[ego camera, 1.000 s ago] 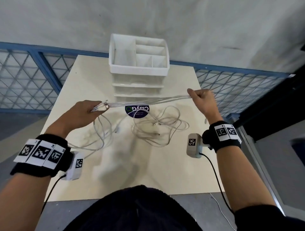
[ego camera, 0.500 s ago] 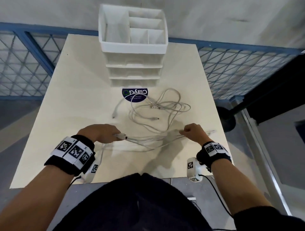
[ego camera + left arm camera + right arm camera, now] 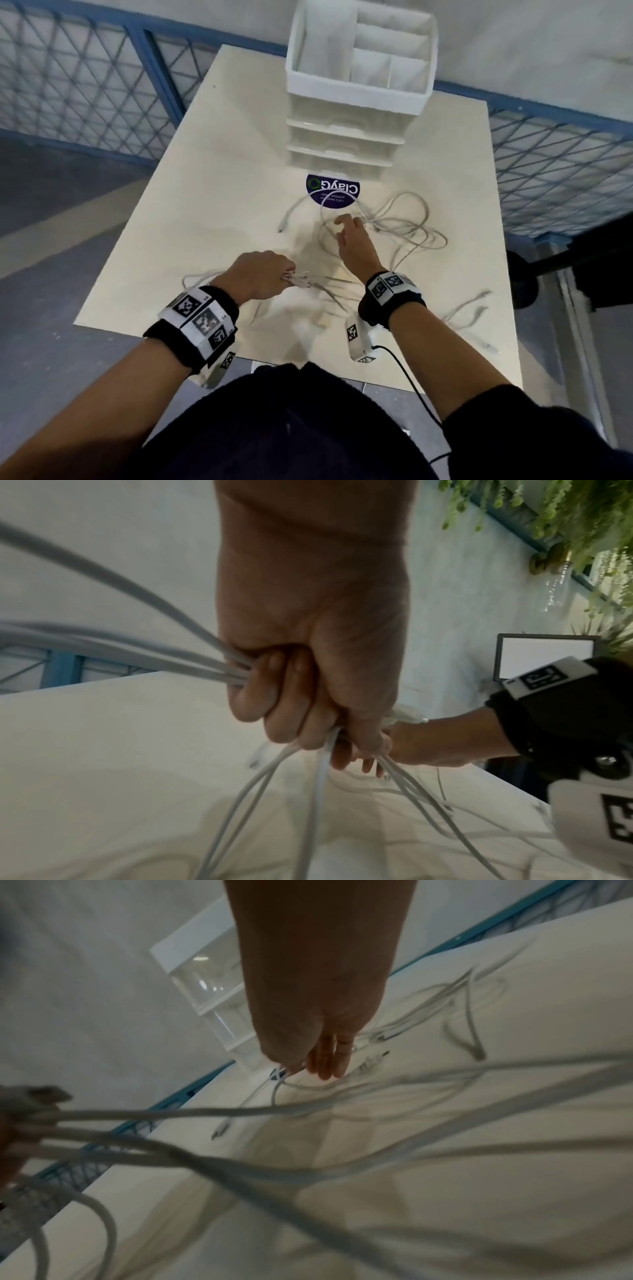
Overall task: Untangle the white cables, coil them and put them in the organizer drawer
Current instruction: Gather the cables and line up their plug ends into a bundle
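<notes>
Pale cream wooden counter (image 3: pixel 205 192) beside blue lattice railing (image 3: pixel 85 75). Left hand (image 3: pixel 260 279) grip clamped on thin white cables (image 3: pixel 407 229); right hand (image 3: pixel 352 240) fingers relaxed, reaching the tangle before the white plastic drawer organizer (image 3: pixel 346 137).

A pale cream rectangular tabletop (image 3: pixel 212 192) stands against a grey plaster wall (image 3: pixel 531 41). A round dark-purple sticker with white lettering (image 3: pixel 333 191) lies flat on it. Blue-framed diamond-mesh fence panels (image 3: pixel 85 75) run behind and beside the table. Green hanging foliage (image 3: pixel 582 515) and a black-framed white board (image 3: pixel 546 657) show in the left wrist view.
</notes>
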The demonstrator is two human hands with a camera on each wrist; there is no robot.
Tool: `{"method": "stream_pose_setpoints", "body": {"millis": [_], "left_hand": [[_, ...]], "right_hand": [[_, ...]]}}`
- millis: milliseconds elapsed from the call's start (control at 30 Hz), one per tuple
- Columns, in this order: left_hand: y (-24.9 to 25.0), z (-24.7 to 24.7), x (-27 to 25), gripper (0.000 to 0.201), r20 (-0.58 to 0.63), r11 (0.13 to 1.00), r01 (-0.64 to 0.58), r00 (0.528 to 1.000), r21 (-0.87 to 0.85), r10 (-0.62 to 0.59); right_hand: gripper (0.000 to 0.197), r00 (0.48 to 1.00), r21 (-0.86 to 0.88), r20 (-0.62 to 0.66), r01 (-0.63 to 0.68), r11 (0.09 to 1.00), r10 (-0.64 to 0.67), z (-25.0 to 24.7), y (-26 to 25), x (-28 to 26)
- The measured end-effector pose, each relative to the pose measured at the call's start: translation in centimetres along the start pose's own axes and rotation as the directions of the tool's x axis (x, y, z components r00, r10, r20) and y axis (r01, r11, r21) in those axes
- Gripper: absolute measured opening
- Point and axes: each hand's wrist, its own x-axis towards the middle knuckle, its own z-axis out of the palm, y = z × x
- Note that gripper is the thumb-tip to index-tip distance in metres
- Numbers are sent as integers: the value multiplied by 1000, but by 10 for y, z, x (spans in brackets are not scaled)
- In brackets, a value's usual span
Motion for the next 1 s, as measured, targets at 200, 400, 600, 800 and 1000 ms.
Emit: {"method": "stream_pose_setpoints", "body": {"millis": [200,400,600,800,1000], "left_hand": [[-8,1,-4,37,-70,986,65,995,-151,-76],[-25,4,-13,36,-161,845,76,969,-530,-188],[-38,-19,-18,41,-280,730,-37,935,-683,-215],[-37,-64,-5,33,-294,271,-227,925,-935,-240],[-9,-103,12,19,-518,283,-447,811,-849,-272]], "right_hand": [[34,971,-264,11,235,935,-240,11,-28,34],[45,872,-375,410,429,822,-268,35,-51,67],[7,949,-278,232,277,920,-215,25,-57,78],[9,974,501,-64,219,838,-216,-72,-122,85],[13,965,626,51,171,761,-259,-119,-159,52]]}}
